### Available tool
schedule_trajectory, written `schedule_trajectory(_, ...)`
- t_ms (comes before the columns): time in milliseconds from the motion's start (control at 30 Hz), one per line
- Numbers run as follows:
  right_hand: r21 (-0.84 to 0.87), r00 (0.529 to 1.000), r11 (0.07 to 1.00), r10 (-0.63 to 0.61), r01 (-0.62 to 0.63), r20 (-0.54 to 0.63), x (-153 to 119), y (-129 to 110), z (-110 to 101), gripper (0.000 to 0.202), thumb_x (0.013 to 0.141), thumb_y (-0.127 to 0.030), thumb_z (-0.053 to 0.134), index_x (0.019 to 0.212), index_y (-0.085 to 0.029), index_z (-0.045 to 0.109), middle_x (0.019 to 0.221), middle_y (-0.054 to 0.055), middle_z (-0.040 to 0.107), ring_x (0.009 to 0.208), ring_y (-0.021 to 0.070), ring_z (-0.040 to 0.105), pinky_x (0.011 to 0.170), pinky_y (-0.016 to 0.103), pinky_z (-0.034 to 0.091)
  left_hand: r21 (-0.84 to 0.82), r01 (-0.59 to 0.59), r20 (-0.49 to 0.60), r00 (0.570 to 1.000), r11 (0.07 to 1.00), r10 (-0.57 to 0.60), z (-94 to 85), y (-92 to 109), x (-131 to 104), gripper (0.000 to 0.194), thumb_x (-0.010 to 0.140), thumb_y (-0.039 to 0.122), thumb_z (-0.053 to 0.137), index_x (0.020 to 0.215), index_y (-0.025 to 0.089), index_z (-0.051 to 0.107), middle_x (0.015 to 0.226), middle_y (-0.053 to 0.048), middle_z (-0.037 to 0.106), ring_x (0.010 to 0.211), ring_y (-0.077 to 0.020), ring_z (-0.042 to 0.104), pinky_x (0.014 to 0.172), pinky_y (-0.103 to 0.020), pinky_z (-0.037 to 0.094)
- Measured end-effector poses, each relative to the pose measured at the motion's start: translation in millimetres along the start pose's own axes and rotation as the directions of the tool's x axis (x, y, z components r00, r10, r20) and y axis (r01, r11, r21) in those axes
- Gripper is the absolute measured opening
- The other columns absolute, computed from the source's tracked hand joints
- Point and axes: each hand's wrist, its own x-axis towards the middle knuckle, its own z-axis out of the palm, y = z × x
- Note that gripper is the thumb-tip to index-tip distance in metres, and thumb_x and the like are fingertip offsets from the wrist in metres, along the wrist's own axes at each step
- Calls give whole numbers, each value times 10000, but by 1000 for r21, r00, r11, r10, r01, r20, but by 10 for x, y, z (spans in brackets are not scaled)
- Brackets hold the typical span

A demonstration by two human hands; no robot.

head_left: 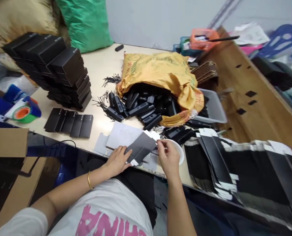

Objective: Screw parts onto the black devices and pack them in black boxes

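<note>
White shirt point(114, 198) with pink lettering fills the bottom of the head view. Just above, at centre, a black carton point(142, 147) lies slantwise at the front of the worktop point(100, 70). The left hand point(118, 159) grips its lower left end; the right hand point(168, 155) meets its right edge, whether pinching it cannot be told. Upper centre, a yellow sack point(155, 67) spills black gadgets point(139, 108); stacked boxes point(64, 67) stand upper left.
</note>
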Motion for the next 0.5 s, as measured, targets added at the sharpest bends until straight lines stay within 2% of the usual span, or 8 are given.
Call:
schedule_trajectory(100, -379, 984, 915, -85, 140, 160, -88, 60, 19, 264, 852, -352, 486, 997, -154, 580, 1031, 156, 621, 1002, 303, 526, 886, 444, 386, 9, 31, -28, 999, 999, -31, 56, 72, -44, 515, 853, 374, 519, 1304, 147, 417, 1170, -169, 495, 1090, -308, 473, 882, -449, 459)
schedule_trajectory(167, -513, 963, 833, -83, 209, 258, -44, 113, 107, 375, 825, -344, 546, 1140, -141, 529, 1195, 190, 558, 1107, 340, 474, 938, 479, 333, -4, 45, -45, 998, 999, -45, 103, 119, -72, 520, 855, 400, 509, 1299, 145, 418, 1123, -159, 503, 1054, -302, 484, 852, -438, 475)
schedule_trajectory(233, -567, 933, 782, -51, 260, 357, 68, 154, 180, 492, 792, -354, 605, 1227, -164, 473, 1239, 179, 532, 1123, 341, 470, 946, 484, 312, -7, 46, -54, 998, 999, -46, 135, 149, -72, 498, 858, 400, 504, 1281, 148, 430, 1091, -148, 503, 1019, -292, 496, 822, -425, 487)
schedule_trajectory(300, -596, 901, 747, -9, 295, 434, 206, 164, 208, 565, 752, -376, 659, 1243, -184, 458, 1189, 159, 556, 1088, 334, 490, 928, 476, 314, -2, 41, -45, 998, 999, -41, 136, 151, -34, 401, 871, 364, 491, 1220, 168, 475, 1049, -125, 503, 973, -269, 513, 800, -404, 493)
schedule_trajectory(400, -644, 880, 693, 29, 324, 474, 379, 123, 192, 630, 652, -417, 749, 1180, -182, 495, 1151, 155, 550, 1055, 341, 487, 891, 462, 322, -17, 25, -37, 999, 1000, -26, 88, 107, 89, 221, 870, 310, 504, 1056, 196, 541, 996, -85, 494, 929, -229, 521, 800, -372, 488)
schedule_trajectory(500, -635, 856, 677, 17, 371, 517, 460, 65, 171, 571, 595, -401, 790, 1047, -166, 533, 1125, 148, 535, 1051, 332, 480, 853, 418, 338, -41, -13, -77, 997, 999, 10, 55, 51, 230, 181, 822, 283, 587, 973, 196, 537, 1082, -86, 476, 1002, -238, 497, 842, -380, 467)
